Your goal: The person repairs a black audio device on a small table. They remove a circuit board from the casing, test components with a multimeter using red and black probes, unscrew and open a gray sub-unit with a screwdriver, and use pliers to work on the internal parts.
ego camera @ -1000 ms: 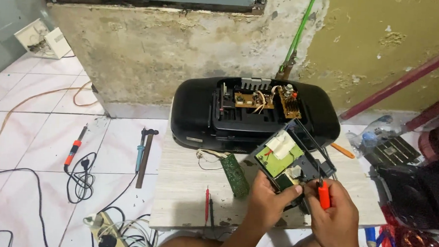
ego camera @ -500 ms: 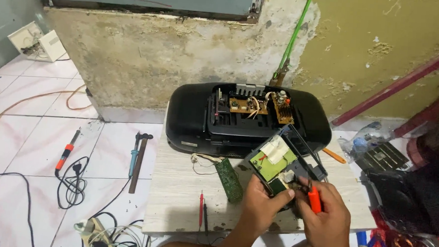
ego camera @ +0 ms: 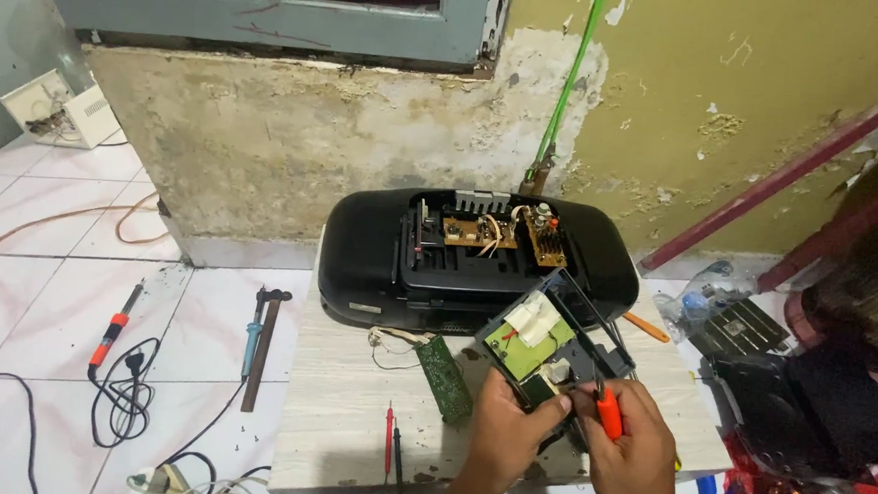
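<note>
My left hand [ego camera: 506,433] grips the lower edge of a black module [ego camera: 551,337] with a green circuit board and a white part on it, tilted up over the small light wooden table [ego camera: 350,413]. My right hand [ego camera: 633,456] holds a red-handled tool [ego camera: 608,410] whose tip touches the module's lower right side. Behind them sits a black radio [ego camera: 378,259] with its back open and brown boards showing. A loose green circuit board [ego camera: 444,378] lies on the table left of my left hand, wired to the radio.
Red and black probes [ego camera: 392,440] lie on the table front. On the tiled floor at left are a hammer [ego camera: 262,346], a blue-handled iron [ego camera: 251,335], an orange-handled iron [ego camera: 110,332] with coiled cord, and a power strip [ego camera: 161,483]. Black parts and clutter [ego camera: 755,339] sit at right.
The view has shifted slightly, so everything sits a little further right and lower. My hands keep the same hold on the module and the tool.
</note>
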